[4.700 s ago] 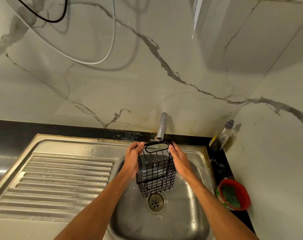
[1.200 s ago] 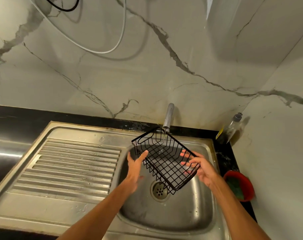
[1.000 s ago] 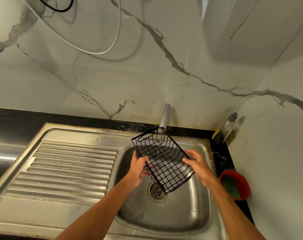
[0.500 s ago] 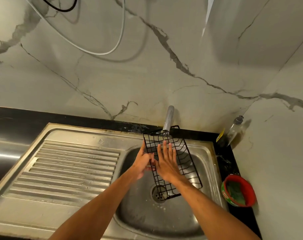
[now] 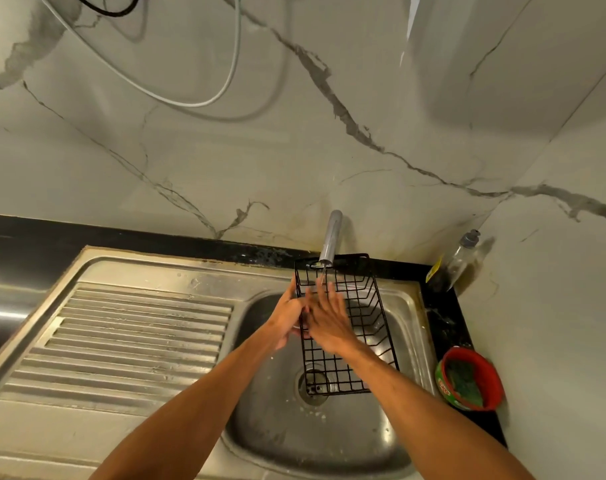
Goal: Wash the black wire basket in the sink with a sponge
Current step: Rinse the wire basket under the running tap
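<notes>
The black wire basket (image 5: 367, 323) hangs over the steel sink bowl (image 5: 315, 431), its far end under the tap (image 5: 332, 240), where a thin stream of water falls. My left hand (image 5: 289, 318) grips the basket's left rim. My right hand (image 5: 325, 317) lies flat inside the basket with its fingers spread, blurred by motion, and holds nothing. A green sponge (image 5: 464, 379) sits in a red tub (image 5: 491, 382) on the counter to the right of the sink.
A ribbed steel drainboard (image 5: 128, 341) stretches left of the bowl. A clear soap bottle (image 5: 455, 261) stands in the back right corner on the black counter (image 5: 446, 317). Marble walls close off the back and the right. The drain (image 5: 312, 384) lies below the basket.
The basket has turned from upright to lying lengthwise under the tap. My right hand left its side and now lies flat inside it, shifting a little since half a second ago.
</notes>
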Tool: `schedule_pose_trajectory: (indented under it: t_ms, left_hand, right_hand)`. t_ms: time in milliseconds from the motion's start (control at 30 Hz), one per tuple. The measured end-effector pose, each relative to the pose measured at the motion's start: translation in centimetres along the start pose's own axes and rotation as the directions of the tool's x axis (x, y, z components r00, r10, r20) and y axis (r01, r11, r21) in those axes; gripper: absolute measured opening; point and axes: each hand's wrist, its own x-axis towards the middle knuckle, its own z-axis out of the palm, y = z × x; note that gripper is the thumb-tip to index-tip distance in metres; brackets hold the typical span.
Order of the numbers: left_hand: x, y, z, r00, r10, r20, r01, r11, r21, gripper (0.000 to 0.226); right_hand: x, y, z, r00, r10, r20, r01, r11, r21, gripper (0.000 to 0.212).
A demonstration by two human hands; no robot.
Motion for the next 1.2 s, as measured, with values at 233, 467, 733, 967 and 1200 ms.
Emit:
schedule_pose_trajectory:
  t_ms: [233, 467, 733, 967, 1200]
  left_hand:
    - [0.0, -0.3, -0.9, 0.996, 0.015, -0.084, -0.02, 0.998, -0.065, 0.075]
    - [-0.1, 1.3, -2.0, 0.981, 0.112, -0.157, -0.115, 0.993, -0.01, 0.083]
    - [-0.2, 2.6, -2.7, 0.958, 0.198, -0.207, -0.2, 0.98, 0.014, 0.09]
    - [0.0, 1.7, -2.9, 0.962, 0.182, -0.206, -0.193, 0.981, -0.035, 0.092]
    - [-0.1, 1.9, -3.2, 0.928, 0.234, -0.289, -0.269, 0.959, -0.087, 0.087]
  right_hand:
    - [0.0, 2.0, -0.6, 0.989, 0.124, -0.083, -0.109, 0.98, 0.169, 0.054]
    - [0.3, 1.7, -0.9, 0.993, -0.067, -0.101, 0.054, 0.991, -0.126, 0.065]
    - [0.7, 0.2, -1.4, 0.99, 0.037, -0.139, -0.047, 0.997, -0.067, 0.076]
    - [-0.5, 0.9, -0.8, 0.994, -0.098, -0.043, 0.089, 0.978, -0.188, 0.074]
    - [-2.1, 1.4, -0.8, 0.975, -0.093, 0.201, 0.115, 0.989, -0.095, 0.062]
